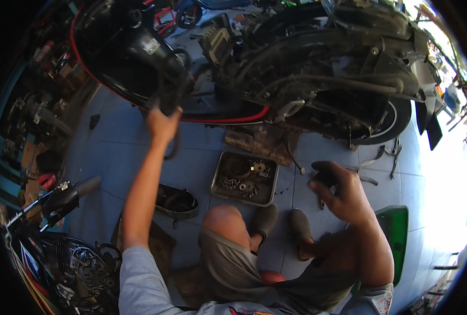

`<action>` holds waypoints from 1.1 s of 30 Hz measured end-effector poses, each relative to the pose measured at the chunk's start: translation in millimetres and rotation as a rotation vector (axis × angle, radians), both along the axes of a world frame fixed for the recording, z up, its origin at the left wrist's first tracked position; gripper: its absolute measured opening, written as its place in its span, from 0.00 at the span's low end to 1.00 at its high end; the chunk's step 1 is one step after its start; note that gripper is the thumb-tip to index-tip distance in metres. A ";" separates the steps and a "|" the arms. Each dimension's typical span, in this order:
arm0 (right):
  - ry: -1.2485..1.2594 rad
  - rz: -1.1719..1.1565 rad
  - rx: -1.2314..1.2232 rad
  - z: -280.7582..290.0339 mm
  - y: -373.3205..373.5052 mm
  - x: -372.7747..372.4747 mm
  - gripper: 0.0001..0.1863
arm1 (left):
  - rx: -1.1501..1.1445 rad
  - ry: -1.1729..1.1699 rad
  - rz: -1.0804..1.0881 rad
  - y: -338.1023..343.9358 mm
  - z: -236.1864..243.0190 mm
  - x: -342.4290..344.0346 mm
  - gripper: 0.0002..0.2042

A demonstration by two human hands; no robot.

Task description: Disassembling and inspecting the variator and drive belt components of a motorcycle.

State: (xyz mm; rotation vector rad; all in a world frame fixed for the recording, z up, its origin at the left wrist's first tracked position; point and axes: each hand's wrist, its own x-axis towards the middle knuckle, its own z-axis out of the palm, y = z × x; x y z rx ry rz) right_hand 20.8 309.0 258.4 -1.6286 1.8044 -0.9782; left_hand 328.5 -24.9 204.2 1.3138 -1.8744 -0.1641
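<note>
My left hand (162,125) reaches forward beside the black floorboard body of a scooter, closed around a black belt (176,86). The belt looks like a loop and is smeared by motion; part of it hangs below the hand. My right hand (346,197) hovers over the floor in front of my right knee, its dark, shaded fingers half curled and the thumb apart from them. I make out nothing held there. Between the hands, a metal tray (218,181) on the floor holds several loose metal parts, including finned wheels. Ahead stands the scooter (317,63) with its side uncovered.
A dark engine cover (177,202) lies left of my feet. A green bin (400,239) stands at my right. Loose straps (383,157) lie near the rear wheel (388,123). Another motorcycle (60,257) fills the lower left, and cluttered shelves (29,115) line the left side.
</note>
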 end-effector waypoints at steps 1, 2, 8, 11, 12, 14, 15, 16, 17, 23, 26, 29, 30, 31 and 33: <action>-0.007 -0.023 0.017 -1.3 3.7 -0.5 0.21 | 0.023 -0.023 0.046 -38.9 -8.6 5.4 0.31; 0.063 0.085 0.009 -3.1 4.6 2.6 0.20 | -0.017 -0.110 0.116 -86.4 -20.2 27.4 0.30; 0.414 0.246 0.191 -26.6 16.9 0.1 0.19 | 0.200 -0.509 0.171 -168.6 -69.6 -41.7 0.40; 0.485 0.242 0.141 -33.9 27.0 2.3 0.18 | 0.838 -0.300 -0.040 -228.2 -88.7 -9.3 0.45; 0.478 0.193 0.195 -35.6 30.1 -0.6 0.18 | 0.884 -0.197 -0.168 -216.8 -101.1 -31.6 0.43; 0.438 0.213 0.203 -26.1 37.9 -10.1 0.17 | 0.699 -0.149 -0.381 -206.3 -102.5 -39.4 0.38; 0.429 0.207 0.197 -17.8 41.6 -17.9 0.17 | 0.452 -0.201 -0.446 -212.8 -88.7 -16.5 0.35; 0.368 0.155 0.174 -12.5 45.8 -30.9 0.17 | 0.338 -0.288 -0.418 -196.4 -84.6 -23.8 0.35; 0.307 0.112 0.143 -9.8 47.6 -43.7 0.17 | 0.220 -0.373 -0.379 -174.3 -71.0 -27.1 0.34; -0.053 -1.011 -0.508 -42.0 112.0 -138.1 0.17 | 0.015 -0.484 -0.160 0.7 -25.8 -30.4 0.29; 0.283 -1.114 -0.143 -135.0 166.6 -140.5 0.12 | 0.172 -0.284 -0.267 77.4 -19.3 3.2 0.23; 0.428 -0.775 0.699 -264.7 213.0 -78.6 0.12 | 0.251 -0.122 -0.119 120.8 -17.3 67.8 0.22; 0.382 -0.607 0.770 -303.5 233.8 -41.0 0.13 | 0.291 -0.118 -0.052 136.1 -18.1 80.9 0.22; 0.290 -0.415 0.858 -335.4 258.9 -9.1 0.13 | 0.361 -0.238 0.023 150.0 -20.7 86.5 0.20; 0.087 -0.398 0.875 -369.2 298.7 45.0 0.09 | 0.332 -0.417 0.044 162.0 -53.4 126.7 0.17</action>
